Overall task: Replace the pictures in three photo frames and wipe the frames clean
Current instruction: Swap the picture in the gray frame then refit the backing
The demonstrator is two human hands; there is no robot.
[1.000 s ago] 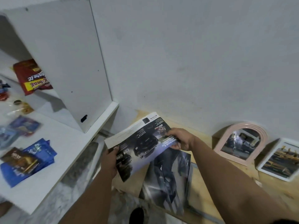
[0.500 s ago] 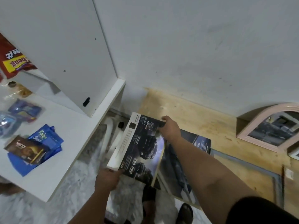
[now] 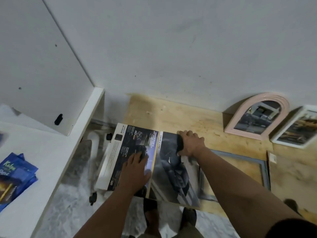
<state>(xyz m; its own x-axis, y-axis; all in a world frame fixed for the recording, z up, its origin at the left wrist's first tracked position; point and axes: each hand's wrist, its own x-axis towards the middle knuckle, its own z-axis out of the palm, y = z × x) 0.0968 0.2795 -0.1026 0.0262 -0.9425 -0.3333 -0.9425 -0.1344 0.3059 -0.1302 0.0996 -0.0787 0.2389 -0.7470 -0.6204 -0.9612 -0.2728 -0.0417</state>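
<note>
1. Left hand point(image 3: 135, 170) presses flat on brochure point(image 3: 130, 152); right hand point(image 3: 190, 143) grips car page point(image 3: 173, 169), both on board point(image 3: 171, 114).
2. Step: picking replacement pictures. Next: free one page, carry to pink frame point(image 3: 257, 115).

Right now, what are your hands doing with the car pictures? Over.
Left hand flat on the left car page, pressing. Right hand gripping the right car page at its top edge. Grey frame lies underneath, empty. Nothing in the way.
</note>
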